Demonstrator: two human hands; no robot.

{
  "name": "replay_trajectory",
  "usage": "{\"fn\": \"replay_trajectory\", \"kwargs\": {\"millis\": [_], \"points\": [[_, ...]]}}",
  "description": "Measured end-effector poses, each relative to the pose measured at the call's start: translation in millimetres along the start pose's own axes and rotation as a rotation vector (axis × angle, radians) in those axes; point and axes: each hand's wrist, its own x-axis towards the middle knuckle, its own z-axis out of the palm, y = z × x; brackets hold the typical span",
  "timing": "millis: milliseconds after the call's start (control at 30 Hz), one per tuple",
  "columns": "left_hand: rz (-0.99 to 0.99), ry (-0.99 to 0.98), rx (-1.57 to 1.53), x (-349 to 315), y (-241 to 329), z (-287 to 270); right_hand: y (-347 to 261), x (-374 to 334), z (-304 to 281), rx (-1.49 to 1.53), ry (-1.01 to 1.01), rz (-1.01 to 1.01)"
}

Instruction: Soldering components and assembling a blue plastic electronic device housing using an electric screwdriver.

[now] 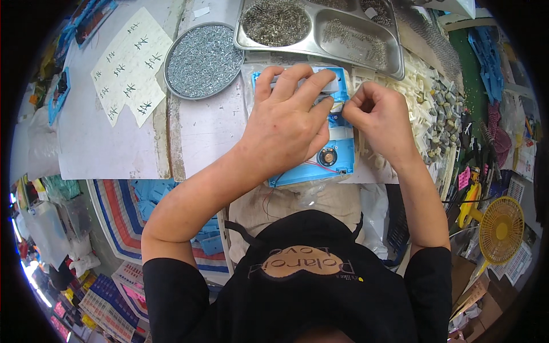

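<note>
A light-blue plastic casing [311, 173] lies in front of me on the table, its inner side up. A small round speaker [327, 156] with thin red wires sits in its near part. My left hand [289, 117] lies over the casing's left and far part, fingers bent and pressing on it. Its thumb and forefinger come together by a greyish-white part at the far end, and the palm hides much of the inside. At the casing's right edge, my right hand [382, 119] is closed in a thumb-and-forefinger pinch. Whatever that pinch holds is too small to make out.
Beyond the casing stand a round tray [167, 80] of small screws and a steel compartment tray [320, 54] of springs and small metal parts. White plastic parts [420, 106] pile up at right. A marked paper sheet [123, 57] lies left; a yellow fan [501, 230] stands right.
</note>
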Motion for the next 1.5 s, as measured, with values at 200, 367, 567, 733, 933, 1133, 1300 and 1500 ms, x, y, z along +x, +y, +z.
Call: {"fn": "replay_trajectory", "kwargs": {"millis": [200,367,567,733,933,1133,1300,1500], "points": [[0.006,0.010,-0.022,-1,3,-2,14,1,-17,0.477,-0.151,0.287],[0.028,-0.032,0.016,0,3,0,14,-17,-7,0.192,-0.005,-0.010],[0.054,-0.057,0.080,-1,6,-2,-3,-36,9,-0.380,0.196,-0.497],[0.009,0.022,-0.159,5,-5,-4,8,-14,-3,0.272,-0.024,0.022],[0.062,0.014,-0.256,17,-21,-7,14,-5,0,0.328,-0.075,0.131],[0.147,0.026,-0.245,25,-27,-5,15,-8,2,0.342,-0.037,0.003],[0.147,0.057,-0.212,27,-27,1,15,-6,7,0.182,-0.019,-0.126],[0.101,0.034,-0.180,33,-16,2,12,-11,25,0.227,0.085,-0.033]]}}
